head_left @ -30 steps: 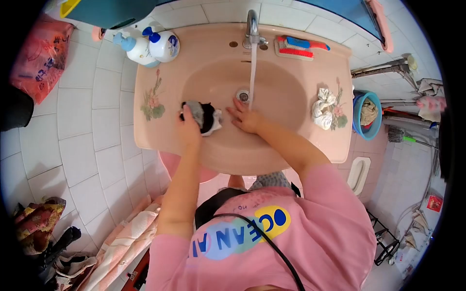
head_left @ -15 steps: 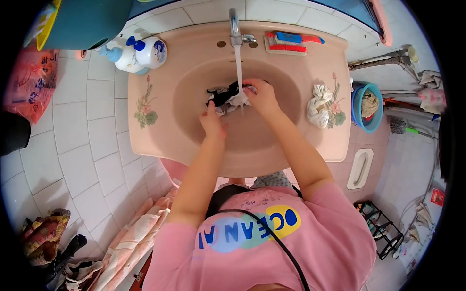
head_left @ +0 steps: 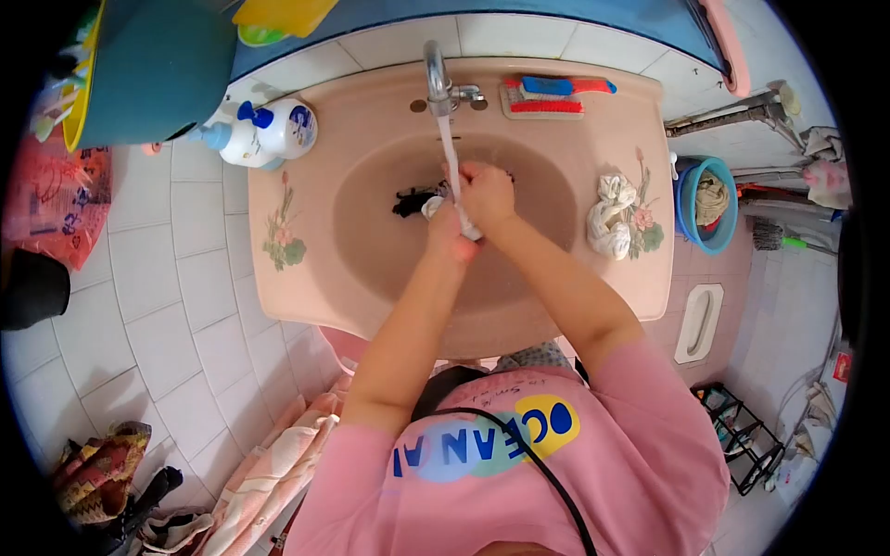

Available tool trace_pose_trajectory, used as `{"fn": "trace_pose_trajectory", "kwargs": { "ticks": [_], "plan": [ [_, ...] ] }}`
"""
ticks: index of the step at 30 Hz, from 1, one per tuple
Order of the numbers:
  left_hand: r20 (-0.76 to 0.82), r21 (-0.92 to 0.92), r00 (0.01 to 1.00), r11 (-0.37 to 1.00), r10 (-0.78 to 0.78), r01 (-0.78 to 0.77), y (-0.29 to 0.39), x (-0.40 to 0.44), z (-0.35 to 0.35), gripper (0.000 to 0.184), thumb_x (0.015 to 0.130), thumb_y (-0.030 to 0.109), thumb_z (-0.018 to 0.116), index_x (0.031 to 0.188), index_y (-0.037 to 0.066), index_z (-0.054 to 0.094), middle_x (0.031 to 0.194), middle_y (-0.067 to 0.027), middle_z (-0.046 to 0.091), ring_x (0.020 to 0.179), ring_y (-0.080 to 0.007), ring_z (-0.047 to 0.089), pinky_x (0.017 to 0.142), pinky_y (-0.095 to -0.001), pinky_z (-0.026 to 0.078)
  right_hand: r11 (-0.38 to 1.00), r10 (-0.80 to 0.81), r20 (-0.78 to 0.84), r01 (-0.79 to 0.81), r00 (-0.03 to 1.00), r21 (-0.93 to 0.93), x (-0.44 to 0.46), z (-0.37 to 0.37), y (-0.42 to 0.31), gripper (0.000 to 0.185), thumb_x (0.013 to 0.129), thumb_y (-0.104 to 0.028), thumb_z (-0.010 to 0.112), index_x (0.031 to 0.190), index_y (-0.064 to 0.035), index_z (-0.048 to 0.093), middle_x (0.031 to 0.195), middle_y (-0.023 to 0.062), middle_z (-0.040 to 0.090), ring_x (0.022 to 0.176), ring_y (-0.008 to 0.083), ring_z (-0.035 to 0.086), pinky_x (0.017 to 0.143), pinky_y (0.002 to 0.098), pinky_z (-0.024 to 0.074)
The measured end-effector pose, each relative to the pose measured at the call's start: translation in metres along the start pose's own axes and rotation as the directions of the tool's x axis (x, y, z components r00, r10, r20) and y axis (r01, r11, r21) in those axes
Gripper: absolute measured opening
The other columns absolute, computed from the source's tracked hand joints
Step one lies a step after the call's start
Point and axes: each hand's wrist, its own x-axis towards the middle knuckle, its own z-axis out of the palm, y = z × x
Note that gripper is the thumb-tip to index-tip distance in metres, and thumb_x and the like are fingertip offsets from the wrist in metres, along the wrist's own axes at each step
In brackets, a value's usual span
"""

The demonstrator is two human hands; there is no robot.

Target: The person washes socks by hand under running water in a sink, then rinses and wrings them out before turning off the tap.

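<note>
My hands are close together in the pink basin (head_left: 371, 246), under water running from the tap (head_left: 434, 79). My left hand (head_left: 448, 233) is closed on a wet white cloth (head_left: 432, 207), and part of it shows below the fingers. Pressed against that bundle from the right, my right hand (head_left: 487, 196) has its fingers curled round the cloth too; its fingertips are partly hidden by the stream. A black cloth (head_left: 410, 201) lies in the basin just left of my hands. On the right counter rests a twisted white cloth (head_left: 609, 227).
Two pump bottles (head_left: 287, 130) stand at the counter's back left. Brushes (head_left: 547, 100) lie behind the basin on the right. A blue bucket (head_left: 688, 208) with cloth inside stands beyond the sink's right edge. A teal container (head_left: 162, 65) overhangs the upper left.
My hands have come together under the stream, the left moving right and the white cloth gathered between them. The black cloth is left on the basin's left side. The view has shifted slightly.
</note>
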Motion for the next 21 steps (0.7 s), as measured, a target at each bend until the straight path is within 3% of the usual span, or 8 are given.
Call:
{"fn": "trace_pose_trajectory", "kwargs": {
  "ticks": [1, 2, 5, 7, 9, 11, 15, 21],
  "plan": [
    [0.003, 0.007, 1.0, 1.0, -0.003, 0.003, 0.005, 0.019, -0.024, 0.027, 0.093, 0.038, 0.041, 0.107, 0.015, 0.049, 0.097, 0.0029, 0.057, 0.08, -0.013, 0.057, 0.065, -0.0324, 0.05, 1.0, 0.003, -0.008, -0.003, 1.0, 0.001, -0.013, 0.001, -0.003, 0.034, 0.078, -0.038, 0.062, 0.065, -0.006, 0.062, 0.062, 0.0126, 0.058, 0.053, 0.03, 0.055, 0.052, 0.0372, 0.0446],
    [0.303, 0.057, 0.953, 0.998, 0.012, -0.03, 0.006, 0.054, -0.068, 0.027, 0.093, 0.039, 0.041, 0.104, 0.016, 0.052, 0.087, 0.0022, 0.057, 0.072, -0.0121, 0.056, 0.06, -0.0311, 0.048, 0.987, -0.164, 0.018, 0.163, 0.986, 0.008, -0.04, 0.004, -0.011, 0.035, 0.079, -0.038, 0.061, 0.066, -0.0057, 0.062, 0.062, 0.0131, 0.058, 0.055, 0.0308, 0.056, 0.052, 0.0375, 0.0444],
    [0.278, 0.244, 0.935, 0.926, 0.218, -0.288, 0.014, 0.05, -0.058, 0.028, 0.092, 0.041, 0.044, 0.098, 0.015, 0.055, 0.084, 0.0016, 0.058, 0.071, -0.0119, 0.056, 0.059, -0.0293, 0.047, 0.944, -0.328, 0.042, 0.328, 0.944, 0.006, -0.052, 0.005, -0.014, 0.035, 0.081, -0.04, 0.058, 0.072, -0.0068, 0.062, 0.068, 0.0133, 0.06, 0.061, 0.0317, 0.059, 0.055, 0.0403, 0.0452],
    [0.323, -0.169, 0.942, 0.985, 0.092, -0.038, 0.004, 0.069, -0.066, 0.029, 0.094, 0.036, 0.039, 0.105, 0.012, 0.052, 0.098, -0.0033, 0.058, 0.086, -0.0164, 0.057, 0.073, -0.0314, 0.049, 0.947, -0.322, 0.043, 0.322, 0.946, 0.001, -0.036, 0.004, -0.005, 0.034, 0.082, -0.042, 0.056, 0.078, -0.0082, 0.062, 0.073, 0.013, 0.062, 0.065, 0.0318, 0.061, 0.058, 0.0426, 0.0462],
    [0.062, 0.005, 0.993, 0.995, 0.102, -0.102, 0.009, 0.012, 0.001, 0.037, 0.091, 0.045, 0.046, 0.094, 0.009, 0.056, 0.084, -0.0026, 0.058, 0.076, -0.016, 0.056, 0.068, -0.0316, 0.046, 0.985, 0.126, 0.054, -0.132, 0.99, 0.116, 0.014, -0.007, 0.015, 0.036, 0.082, -0.043, 0.056, 0.086, -0.008, 0.061, 0.075, 0.0134, 0.062, 0.065, 0.0313, 0.061, 0.059, 0.0435, 0.0465],
    [-0.027, 0.318, 0.928, 0.883, 0.371, -0.344, 0.018, 0.006, 0.011, 0.046, 0.091, 0.05, 0.04, 0.098, 0.007, 0.056, 0.09, -0.0061, 0.06, 0.077, -0.0177, 0.056, 0.072, -0.0323, 0.046, 0.996, -0.014, 0.146, 0.001, 0.989, 0.094, 0.004, -0.021, 0.018, 0.036, 0.082, -0.043, 0.055, 0.088, -0.0081, 0.06, 0.074, 0.0133, 0.062, 0.064, 0.0317, 0.06, 0.059, 0.0439, 0.0467],
    [0.001, 0.527, 0.956, 0.812, 0.295, -0.251, 0.048, 0.003, 0.012, 0.054, 0.09, 0.054, 0.036, 0.101, 0.005, 0.056, 0.092, -0.0067, 0.061, 0.083, -0.0177, 0.058, 0.072, -0.0295, 0.046, 0.944, -0.202, 0.552, 0.311, 0.809, -0.111, -0.02, -0.056, -0.001, 0.033, 0.08, -0.04, 0.058, 0.088, -0.0082, 0.059, 0.075, 0.0136, 0.062, 0.065, 0.0338, 0.059, 0.063, 0.0445, 0.0468],
    [0.201, 0.024, 0.969, 0.99, -0.142, 0.14, 0.046, 0.054, -0.03, 0.033, 0.091, 0.035, 0.045, 0.099, 0.004, 0.054, 0.085, -0.0086, 0.06, 0.075, -0.0183, 0.058, 0.066, -0.0317, 0.051, 0.755, -0.656, 0.185, 0.629, 0.732, 0.186, -0.042, -0.041, -0.018, 0.021, 0.064, -0.029, 0.068, 0.075, -0.0121, 0.061, 0.089, 0.0137, 0.061, 0.093, 0.0303, 0.055, 0.065, 0.0439, 0.0472]
  ]
}}
